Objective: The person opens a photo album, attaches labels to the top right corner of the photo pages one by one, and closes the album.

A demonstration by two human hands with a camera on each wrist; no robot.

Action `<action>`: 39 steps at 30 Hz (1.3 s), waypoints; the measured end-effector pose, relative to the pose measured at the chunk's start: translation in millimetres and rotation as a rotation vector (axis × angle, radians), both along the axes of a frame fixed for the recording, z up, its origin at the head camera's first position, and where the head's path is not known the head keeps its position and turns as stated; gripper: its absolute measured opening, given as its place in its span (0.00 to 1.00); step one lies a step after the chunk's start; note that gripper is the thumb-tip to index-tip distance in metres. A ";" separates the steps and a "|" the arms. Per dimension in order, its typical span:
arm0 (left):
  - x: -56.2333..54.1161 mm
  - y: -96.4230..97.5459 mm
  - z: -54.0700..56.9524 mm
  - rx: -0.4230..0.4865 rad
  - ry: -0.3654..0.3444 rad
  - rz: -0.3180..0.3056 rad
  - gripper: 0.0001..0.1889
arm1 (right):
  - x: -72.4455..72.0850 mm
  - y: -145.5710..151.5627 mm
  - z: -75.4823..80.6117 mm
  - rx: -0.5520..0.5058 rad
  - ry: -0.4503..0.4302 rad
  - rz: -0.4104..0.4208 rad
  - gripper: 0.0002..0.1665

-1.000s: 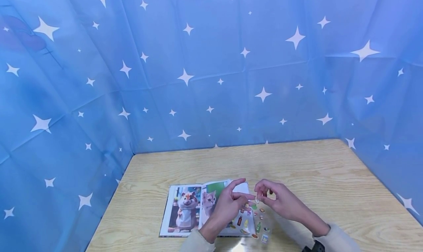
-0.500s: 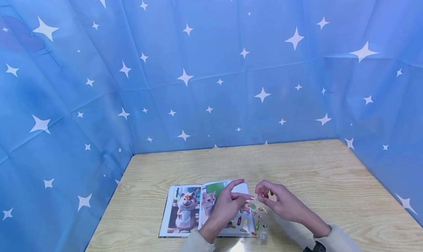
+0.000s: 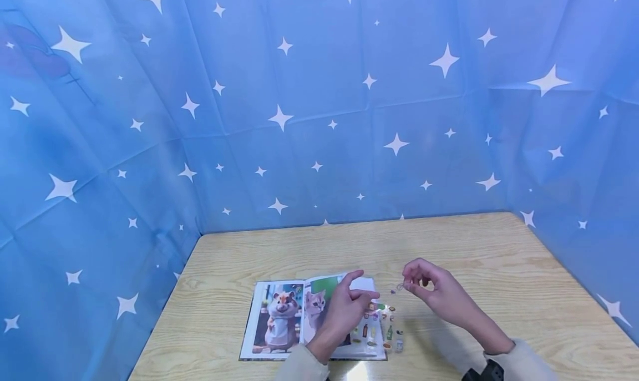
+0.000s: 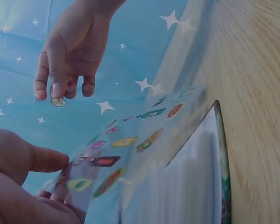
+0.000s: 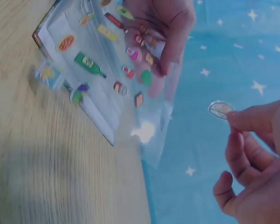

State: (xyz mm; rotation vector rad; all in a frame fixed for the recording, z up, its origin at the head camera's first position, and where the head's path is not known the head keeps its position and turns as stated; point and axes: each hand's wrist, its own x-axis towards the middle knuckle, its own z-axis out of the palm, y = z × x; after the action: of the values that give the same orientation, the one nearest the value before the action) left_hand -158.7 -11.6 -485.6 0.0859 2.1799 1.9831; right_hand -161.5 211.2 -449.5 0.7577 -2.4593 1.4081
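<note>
A clear sheet of small food and bottle stickers (image 5: 154, 112) is pinched at its edge between the thumb and fingers of my left hand (image 3: 343, 311). The sheet stands tilted over the right page of an open picture book (image 3: 248, 331). To the right, my right hand (image 3: 441, 295) is raised above the table and apart from the sheet. Between its thumb and index finger it pinches a small clear oval sticker (image 5: 219, 109) with a dark outline. In the left wrist view this sticker (image 4: 59, 101) hangs from the fingertips. My left hand hides part of the right page.
The book's left page has a hamster picture (image 3: 282, 317), and a cat picture (image 3: 314, 306) shows on the right one. Both lie on a wooden table (image 3: 449, 242). A blue star-patterned curtain (image 3: 319, 103) hangs at the back and sides.
My right hand has moved away from the sheet, up and to the right, with the small sticker between its fingertips. My left hand keeps its hold on the sheet and has barely moved.
</note>
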 end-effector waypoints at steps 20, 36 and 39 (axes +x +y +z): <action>-4.0 29.2 -11.8 0.086 -0.058 -0.005 0.47 | -1.2 7.0 -4.7 -0.037 -0.066 -0.044 0.11; -5.3 38.3 -17.0 0.022 -0.044 -0.102 0.52 | -0.8 9.1 -8.5 -0.066 -0.121 -0.030 0.08; -5.5 37.1 -15.9 -0.001 -0.057 -0.111 0.53 | -0.9 9.4 -9.5 -0.066 -0.128 -0.030 0.08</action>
State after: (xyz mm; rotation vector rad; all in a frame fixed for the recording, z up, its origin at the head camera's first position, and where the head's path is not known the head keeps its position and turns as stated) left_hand -164.2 25.5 -501.5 0.1448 2.0929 1.9014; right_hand -162.5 220.6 -459.0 0.6328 -2.4927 1.5643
